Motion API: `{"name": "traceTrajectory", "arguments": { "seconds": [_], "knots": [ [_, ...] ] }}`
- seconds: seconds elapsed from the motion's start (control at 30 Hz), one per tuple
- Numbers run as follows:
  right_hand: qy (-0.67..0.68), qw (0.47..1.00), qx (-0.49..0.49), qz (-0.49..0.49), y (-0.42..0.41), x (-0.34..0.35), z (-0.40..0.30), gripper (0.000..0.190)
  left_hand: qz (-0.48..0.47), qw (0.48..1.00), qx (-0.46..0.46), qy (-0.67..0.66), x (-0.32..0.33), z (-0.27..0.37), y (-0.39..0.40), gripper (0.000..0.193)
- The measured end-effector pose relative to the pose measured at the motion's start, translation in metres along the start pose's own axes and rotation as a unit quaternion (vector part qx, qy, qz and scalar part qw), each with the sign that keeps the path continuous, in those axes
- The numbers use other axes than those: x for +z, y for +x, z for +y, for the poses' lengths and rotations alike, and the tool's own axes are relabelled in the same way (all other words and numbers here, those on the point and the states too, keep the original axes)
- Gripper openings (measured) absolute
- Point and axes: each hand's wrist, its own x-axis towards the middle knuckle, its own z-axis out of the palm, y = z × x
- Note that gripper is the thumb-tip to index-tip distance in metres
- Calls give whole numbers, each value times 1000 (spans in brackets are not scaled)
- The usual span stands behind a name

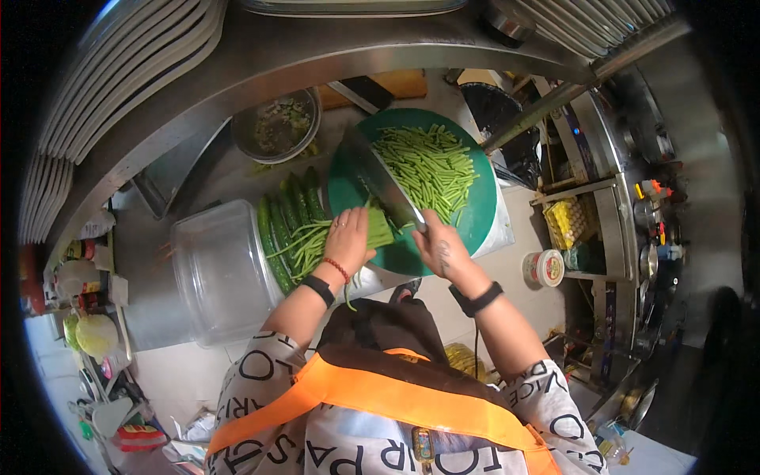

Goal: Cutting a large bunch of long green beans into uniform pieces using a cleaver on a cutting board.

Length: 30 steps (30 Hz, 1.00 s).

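Note:
My left hand [349, 240] presses down on a bundle of long green beans [379, 227] at the lower left of a round green cutting board [484, 219]. The beans' long ends trail left over several cucumbers [278, 237]. My right hand [440, 244] grips the handle of a broad cleaver [383, 175]; its blade points up and left across the board, just above and right of the bundle. Right of the blade lies a large pile of cut green beans [430, 169]. The blade's upper left part is blurred, and whether its edge touches the bundle cannot be told.
A clear plastic bin [222, 273] stands left of the cucumbers. Beyond them is a metal bowl [279, 127] with chopped scraps. Another knife [362, 95] lies behind the board. A steel shelf [332, 62] with plates overhangs the far side. A bin lined with black plastic [496, 110] stands at right.

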Motion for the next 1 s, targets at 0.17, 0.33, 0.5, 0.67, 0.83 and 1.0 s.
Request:
{"name": "traceTrajectory", "arguments": {
  "seconds": [0.17,0.33,0.5,0.67,0.83,1.0],
  "knots": [
    [46,996,64,31,-47,-48,-21,25,5,999,-33,11,10,-1,20,87],
    [35,994,101,32,-81,-64,-34,27,-34,998,-49,9,-9,-1,47,108],
    [4,995,101,-21,-103,-46,-26,34,-68,994,-68,51,-16,-9,16,126],
    [-44,988,107,-98,-77,-14,-21,37,18,997,-63,36,2,-10,9,99],
    [-57,997,40,-18,-23,33,12,31,-6,1000,-25,18,-1,-9,5,86],
    [2,999,33,7,-3,-14,-11,28,2,1000,-26,0,11,-16,18,84]
  ]
}}
